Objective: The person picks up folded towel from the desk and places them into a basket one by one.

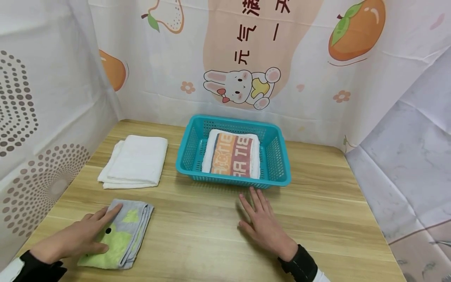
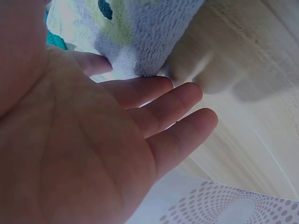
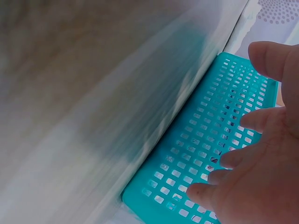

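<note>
My left hand (image 1: 82, 237) lies over a folded grey towel (image 1: 118, 250) with a lime-green pattern, at the table's near left. Its fingers are extended, thumb apart. In the left wrist view, the fingertips (image 2: 189, 93) are beside the towel's corner (image 2: 154, 42). My right hand (image 1: 262, 227) is spread low over the table, fingers pointing at the front of a teal plastic basket (image 1: 276, 156). Holding nothing, it faces the basket's perforated side (image 3: 187, 158) in the right wrist view. A folded white towel with an orange and maroon lettered panel (image 1: 232, 154) lies inside the basket.
A folded plain white towel (image 1: 137, 160) lies left of the basket, behind the grey one. Everything stands on a wood-grain table (image 1: 197, 235). Printed white curtains (image 1: 158, 78) hang along its back and sides.
</note>
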Available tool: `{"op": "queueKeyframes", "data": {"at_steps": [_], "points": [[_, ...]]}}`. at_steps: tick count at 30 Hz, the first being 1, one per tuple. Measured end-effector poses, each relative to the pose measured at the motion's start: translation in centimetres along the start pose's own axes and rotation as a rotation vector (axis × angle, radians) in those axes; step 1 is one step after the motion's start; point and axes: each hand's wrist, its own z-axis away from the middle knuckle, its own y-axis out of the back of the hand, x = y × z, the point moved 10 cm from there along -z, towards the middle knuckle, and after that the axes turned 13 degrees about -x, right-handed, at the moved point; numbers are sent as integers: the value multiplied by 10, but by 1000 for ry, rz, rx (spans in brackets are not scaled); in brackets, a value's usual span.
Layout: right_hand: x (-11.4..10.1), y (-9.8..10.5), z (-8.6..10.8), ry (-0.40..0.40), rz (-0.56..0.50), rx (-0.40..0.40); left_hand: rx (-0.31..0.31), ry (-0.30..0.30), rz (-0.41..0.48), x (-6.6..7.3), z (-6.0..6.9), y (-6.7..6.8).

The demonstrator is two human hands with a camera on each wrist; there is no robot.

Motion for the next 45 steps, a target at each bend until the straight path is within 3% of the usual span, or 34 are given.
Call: {"op": "queueKeyframes", "data": {"at_steps": [17, 36, 45], "points": [[2, 0, 0, 11, -11, 10, 24, -5, -42, 14, -6, 0], [3, 0, -1, 4, -22, 2, 9, -33, -27, 26, -7, 3], [3, -1, -1, 8, -16, 7, 22, -12, -85, 31, -11, 4]]}}
